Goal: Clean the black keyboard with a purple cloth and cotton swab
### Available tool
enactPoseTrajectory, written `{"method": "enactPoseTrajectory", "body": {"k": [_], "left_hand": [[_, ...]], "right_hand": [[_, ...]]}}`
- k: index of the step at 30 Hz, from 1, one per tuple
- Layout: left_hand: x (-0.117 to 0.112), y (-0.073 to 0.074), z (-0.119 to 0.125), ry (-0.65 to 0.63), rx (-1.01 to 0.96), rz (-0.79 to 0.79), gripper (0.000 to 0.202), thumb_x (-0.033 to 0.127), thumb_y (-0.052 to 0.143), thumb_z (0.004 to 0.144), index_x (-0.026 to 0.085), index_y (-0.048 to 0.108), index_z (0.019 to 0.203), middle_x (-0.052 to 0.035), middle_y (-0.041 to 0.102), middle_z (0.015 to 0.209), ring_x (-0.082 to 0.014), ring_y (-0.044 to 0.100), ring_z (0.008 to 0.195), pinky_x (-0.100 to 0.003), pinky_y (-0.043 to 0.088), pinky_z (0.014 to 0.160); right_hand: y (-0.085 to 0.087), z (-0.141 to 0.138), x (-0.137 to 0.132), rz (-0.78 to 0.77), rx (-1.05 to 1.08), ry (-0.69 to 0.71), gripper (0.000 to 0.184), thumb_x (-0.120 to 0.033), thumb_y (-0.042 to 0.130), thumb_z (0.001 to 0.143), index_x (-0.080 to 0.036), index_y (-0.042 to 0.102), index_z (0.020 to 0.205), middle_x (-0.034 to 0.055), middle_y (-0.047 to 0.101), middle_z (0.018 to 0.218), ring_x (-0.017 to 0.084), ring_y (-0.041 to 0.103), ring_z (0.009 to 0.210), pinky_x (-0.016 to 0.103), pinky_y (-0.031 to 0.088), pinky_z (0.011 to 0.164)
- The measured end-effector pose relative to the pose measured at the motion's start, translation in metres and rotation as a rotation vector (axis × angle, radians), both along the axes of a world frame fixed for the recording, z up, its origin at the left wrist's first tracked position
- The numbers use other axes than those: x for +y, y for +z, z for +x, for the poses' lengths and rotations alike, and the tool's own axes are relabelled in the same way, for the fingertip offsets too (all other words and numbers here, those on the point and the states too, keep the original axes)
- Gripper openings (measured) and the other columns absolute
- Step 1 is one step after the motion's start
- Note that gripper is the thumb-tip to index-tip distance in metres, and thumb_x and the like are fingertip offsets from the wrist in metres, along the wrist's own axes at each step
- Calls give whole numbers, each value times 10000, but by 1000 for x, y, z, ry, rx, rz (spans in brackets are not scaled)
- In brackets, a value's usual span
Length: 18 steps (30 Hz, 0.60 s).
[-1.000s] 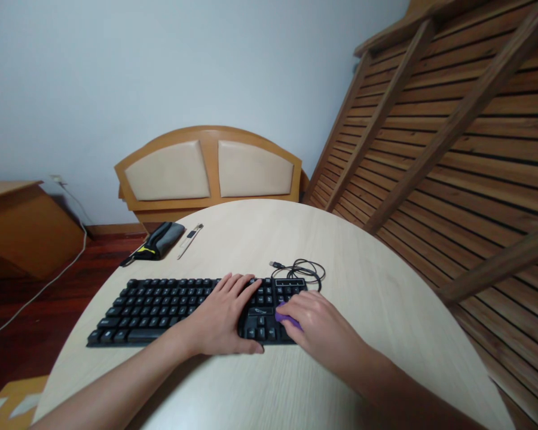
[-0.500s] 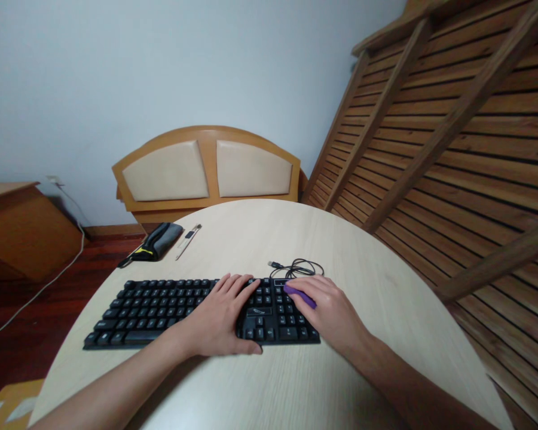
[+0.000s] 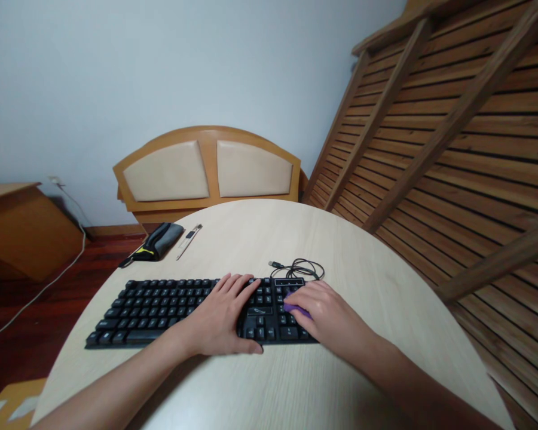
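We look down on a pale round wooden table with a black keyboard lying across its near part. Our left hand rests flat on the keyboard's middle, fingers stretched and close together, gripping nothing, only pressing down. Our right hand is curled over the keyboard's right end, closed around a small purple thing whose tip touches the number keys; what it is we cannot tell.

We judge this to be work over the keys at that end, with the left hand steadying. Any further stroke calls for light pressure and that same bracing.

A coiled cable lies just behind the keyboard's right end, near the hand. A pouch sits well behind its left half. Bare tabletop lies in front and to the right.
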<state>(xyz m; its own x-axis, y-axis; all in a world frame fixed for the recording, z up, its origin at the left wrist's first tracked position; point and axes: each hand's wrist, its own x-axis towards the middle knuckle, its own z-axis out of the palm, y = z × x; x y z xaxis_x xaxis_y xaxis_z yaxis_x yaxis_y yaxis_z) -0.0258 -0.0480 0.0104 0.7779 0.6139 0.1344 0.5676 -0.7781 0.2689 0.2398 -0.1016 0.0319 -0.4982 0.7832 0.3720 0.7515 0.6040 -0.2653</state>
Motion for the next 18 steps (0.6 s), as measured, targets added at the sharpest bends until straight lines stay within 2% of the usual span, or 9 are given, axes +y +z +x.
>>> {"method": "enactPoseTrajectory", "body": {"k": [7,12,14,18], "left_hand": [[0,-2,-1,-17,-41,8,1212,870,659,661,216,246,1594,-191,379,1568,-445,362,1425,-665,235,1192],[-1,2,1,2,9,-16,1221,874,660,654,166,288,1576,-219,368,1571,-450,353,1432,-662,232,1196],[-1,2,1,1,5,-18,1220,874,659,654,173,285,1580,-216,369,1571,-449,354,1433,-663,234,1194],[0,0,0,-12,-19,-3,1213,863,660,665,204,250,1597,-200,363,1579,-442,352,1435,-658,237,1194]], "right_hand": [[4,-4,-15,-81,-10,42,120,-116,682,791,-211,742,834,-5,740,787,184,644,770,388,433,880],[10,2,-19,-116,-26,116,163,-77,644,756,-209,717,817,-2,714,762,184,632,755,367,427,826],[9,3,-19,-119,19,158,181,-73,635,757,-215,710,840,-3,716,785,179,636,763,356,432,816],[4,1,-18,-102,88,244,164,-114,624,863,-217,713,954,13,749,936,169,663,878,333,448,842]]}}
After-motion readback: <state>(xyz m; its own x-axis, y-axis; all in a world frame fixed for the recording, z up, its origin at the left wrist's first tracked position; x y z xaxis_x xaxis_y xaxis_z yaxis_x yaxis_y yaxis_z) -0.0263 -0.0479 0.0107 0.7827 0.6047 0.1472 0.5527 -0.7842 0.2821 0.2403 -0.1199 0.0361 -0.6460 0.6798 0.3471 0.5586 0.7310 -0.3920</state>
